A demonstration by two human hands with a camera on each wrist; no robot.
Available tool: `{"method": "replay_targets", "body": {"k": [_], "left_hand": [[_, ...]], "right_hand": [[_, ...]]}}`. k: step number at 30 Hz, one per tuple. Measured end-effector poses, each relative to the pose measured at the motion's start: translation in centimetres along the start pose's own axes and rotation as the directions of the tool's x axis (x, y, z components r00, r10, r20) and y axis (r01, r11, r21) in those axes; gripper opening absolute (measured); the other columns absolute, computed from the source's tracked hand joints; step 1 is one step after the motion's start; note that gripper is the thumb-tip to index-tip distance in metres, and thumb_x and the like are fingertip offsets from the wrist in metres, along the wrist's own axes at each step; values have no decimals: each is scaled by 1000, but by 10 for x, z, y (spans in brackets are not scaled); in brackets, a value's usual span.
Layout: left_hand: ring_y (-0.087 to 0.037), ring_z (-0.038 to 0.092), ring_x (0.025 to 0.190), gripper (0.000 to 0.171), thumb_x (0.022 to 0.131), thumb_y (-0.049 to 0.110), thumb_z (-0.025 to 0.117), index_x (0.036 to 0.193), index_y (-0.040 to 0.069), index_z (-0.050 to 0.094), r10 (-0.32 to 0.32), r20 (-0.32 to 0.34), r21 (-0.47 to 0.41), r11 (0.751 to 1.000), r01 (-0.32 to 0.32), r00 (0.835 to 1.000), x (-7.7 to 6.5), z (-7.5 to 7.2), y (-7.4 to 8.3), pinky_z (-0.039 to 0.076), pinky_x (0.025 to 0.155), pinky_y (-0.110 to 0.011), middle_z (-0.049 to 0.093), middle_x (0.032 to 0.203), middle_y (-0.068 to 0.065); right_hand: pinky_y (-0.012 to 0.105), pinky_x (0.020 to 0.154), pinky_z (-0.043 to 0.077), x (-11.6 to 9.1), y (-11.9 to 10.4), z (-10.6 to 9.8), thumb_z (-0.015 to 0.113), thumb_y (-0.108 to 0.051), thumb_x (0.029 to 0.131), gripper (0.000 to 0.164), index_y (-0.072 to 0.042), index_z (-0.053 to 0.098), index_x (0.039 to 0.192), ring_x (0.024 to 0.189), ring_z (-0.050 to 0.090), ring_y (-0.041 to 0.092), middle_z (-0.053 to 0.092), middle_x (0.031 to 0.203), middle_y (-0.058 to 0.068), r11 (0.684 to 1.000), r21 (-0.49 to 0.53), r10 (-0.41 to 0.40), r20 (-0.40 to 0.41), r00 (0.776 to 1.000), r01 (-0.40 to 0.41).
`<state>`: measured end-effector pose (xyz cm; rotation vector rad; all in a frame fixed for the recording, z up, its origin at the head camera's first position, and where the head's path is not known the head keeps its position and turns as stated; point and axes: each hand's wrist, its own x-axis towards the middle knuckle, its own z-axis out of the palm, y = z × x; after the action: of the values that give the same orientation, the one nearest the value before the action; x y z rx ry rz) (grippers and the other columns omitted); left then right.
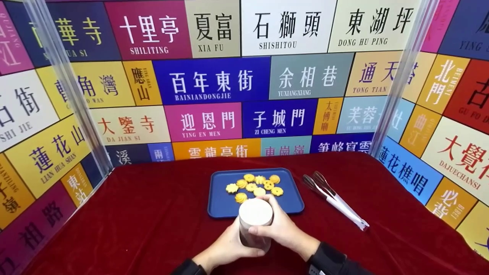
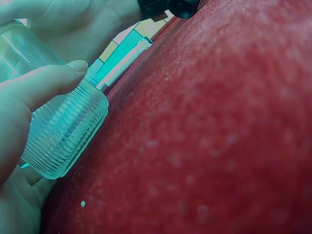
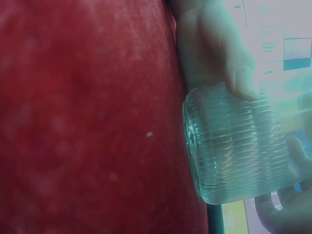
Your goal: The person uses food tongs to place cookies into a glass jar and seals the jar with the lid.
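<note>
A clear ribbed jar (image 2: 68,129) with a pale round lid (image 1: 255,211) stands upright between both hands, in front of the blue tray. My left hand (image 1: 227,242) grips the lower part of the jar, its thumb across the near side. Around the upper end, close to the lid, my right hand (image 1: 284,227) is curled, with its thumb on the near side and fingers behind. Ribbed glass also fills the middle of the right wrist view, where the jar (image 3: 234,146) appears close to the red cloth. Whether its base touches the cloth I cannot tell.
Several yellow cookies (image 1: 251,187) lie on the blue tray (image 1: 221,209) just beyond the jar. To the right are tongs (image 1: 340,204) with white handles. Red cloth (image 1: 153,214) covers the table, and walls of coloured name panels with clear corner posts (image 1: 395,72) stand around it.
</note>
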<state>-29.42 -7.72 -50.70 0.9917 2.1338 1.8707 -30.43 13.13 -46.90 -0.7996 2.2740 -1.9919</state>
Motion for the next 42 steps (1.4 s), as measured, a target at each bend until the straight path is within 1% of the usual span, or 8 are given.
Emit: {"method": "replay_targets", "body": {"k": [13,18,22,28,31,35,38,42], "left_hand": [[-19,53,139,103,80,16,95,161,15,33,-27,-12,14,1000,27,1000,2,0,-1,45,114,-30,54,152,0],[-19,53,138,104,79,19,96,162,14,32,-19,-19,34,999,20,1000,2,0,-1,45,114,-30,54,152,1],[-17,53,138,106,79,19,96,162,13,32,-22,-30,53,998,24,999,1,1,0,43,114,-29,54,151,1],[-17,51,139,107,78,19,96,163,13,31,-34,-35,62,997,37,999,0,1,1,42,115,-29,53,153,1],[-17,51,140,108,79,19,96,163,13,30,-39,-34,59,997,41,999,0,1,2,41,115,-29,52,153,1],[-17,53,138,107,79,19,96,164,13,30,-36,-26,53,998,38,999,-2,0,2,43,114,-29,53,153,1],[-18,53,138,107,80,17,95,164,14,29,-27,-14,40,999,28,1000,-1,0,2,44,114,-29,53,154,0],[-18,51,141,108,81,16,94,165,15,27,-21,-7,29,999,22,1000,0,0,2,44,114,-29,50,157,-1]], "right_hand": [[37,108,46,1,2,-1,93,-20,80,75,-2,44,134,124,58,28,62,134,12,999,-16,-32,9,999,32],[38,109,44,0,1,-3,92,-22,83,75,-2,48,141,125,56,28,60,136,13,999,-12,-30,28,999,30],[33,109,44,-1,1,-5,89,-23,87,76,-2,48,147,127,55,27,59,138,14,999,2,-32,54,998,32],[29,110,44,-1,3,-6,86,-26,90,79,0,45,151,128,56,25,60,140,14,999,15,-40,85,996,39],[29,110,43,0,5,-7,87,-29,89,82,-1,44,153,130,55,23,58,143,13,997,60,-49,97,994,44],[30,113,42,1,9,-7,88,-34,88,91,2,37,155,135,53,24,53,149,14,987,131,-105,121,987,89],[30,111,44,2,9,-5,91,-34,86,93,2,37,152,133,55,25,54,146,14,988,120,-110,98,989,98],[31,109,45,1,6,-4,92,-29,83,85,-1,41,145,129,56,26,57,140,12,997,66,-51,44,998,48]]}}
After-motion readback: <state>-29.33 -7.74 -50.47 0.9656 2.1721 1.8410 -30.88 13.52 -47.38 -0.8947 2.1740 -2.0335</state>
